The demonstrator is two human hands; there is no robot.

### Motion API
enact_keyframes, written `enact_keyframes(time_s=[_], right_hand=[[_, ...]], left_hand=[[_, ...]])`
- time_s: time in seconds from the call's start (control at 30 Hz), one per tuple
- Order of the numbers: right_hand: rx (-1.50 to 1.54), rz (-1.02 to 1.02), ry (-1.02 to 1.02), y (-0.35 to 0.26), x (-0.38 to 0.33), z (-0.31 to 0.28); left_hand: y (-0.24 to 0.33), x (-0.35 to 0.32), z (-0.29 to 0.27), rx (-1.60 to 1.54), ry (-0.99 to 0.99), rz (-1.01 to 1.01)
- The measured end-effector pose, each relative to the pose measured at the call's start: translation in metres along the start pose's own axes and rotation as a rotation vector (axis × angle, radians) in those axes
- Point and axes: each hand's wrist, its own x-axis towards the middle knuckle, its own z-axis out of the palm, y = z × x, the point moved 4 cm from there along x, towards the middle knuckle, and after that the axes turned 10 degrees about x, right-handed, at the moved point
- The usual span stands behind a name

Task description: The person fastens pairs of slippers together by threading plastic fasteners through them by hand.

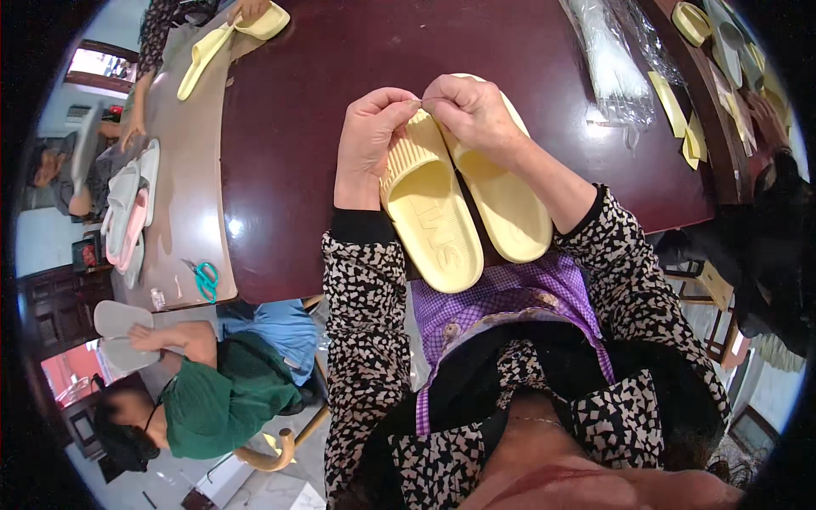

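Note:
A pair of pale yellow slide slippers lies side by side at the table's near edge, the left slipper (pixel 440 234) slightly nearer me than the right slipper (pixel 514 208). Over the ribbed strap of the left one, my left hand (pixel 370 132) pinches with thumb and forefinger. My right hand (pixel 476 119) is closed too, above the right slipper's strap, and its fingertips meet those of the left. Something thin seems to run between the fingertips, too small to name. The right hand hides much of the right slipper's strap.
Clear plastic bags (pixel 616 76) lie at the far right beside yellow strips (pixel 670 104). On the left table are teal-handled scissors (pixel 206 280) and grey and pink slippers (pixel 132 204). Co-workers handle slippers at both sides; one in a green shirt (pixel 221 395) sits at lower left.

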Motion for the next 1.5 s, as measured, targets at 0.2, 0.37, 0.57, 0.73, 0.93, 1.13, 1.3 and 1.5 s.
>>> enact_keyframes(time_s=[0.2,0.37,0.57,0.73,0.93,1.13,1.3,1.5], right_hand=[[-0.062,-0.061,0.008,-0.001,0.001,-0.003],[-0.071,-0.149,0.133,-0.025,0.007,-0.023],[-0.14,-0.015,-0.057,-0.043,-0.038,-0.048],[-0.374,0.178,-0.302,-0.051,-0.072,-0.034],[-0.602,0.376,-0.315,-0.019,-0.063,-0.005],[-0.672,0.206,-0.106,-0.024,-0.066,-0.032],[-0.797,0.084,0.097,-0.046,-0.058,-0.105],[-0.583,0.157,0.513,-0.122,-0.003,-0.292]], left_hand=[[-0.003,0.004,0.003,0.012,0.001,0.008],[-0.004,0.01,-0.012,-0.024,0.052,0.09],[-0.002,0.013,-0.041,0.035,0.237,0.133],[0.007,0.018,-0.03,0.096,0.337,0.16],[-0.004,0.016,-0.037,0.224,0.347,0.135],[-0.007,0.008,-0.059,0.142,0.458,0.167],[-0.013,-0.001,-0.078,0.114,0.41,0.162],[-0.01,0.012,-0.068,0.193,0.395,0.127]])
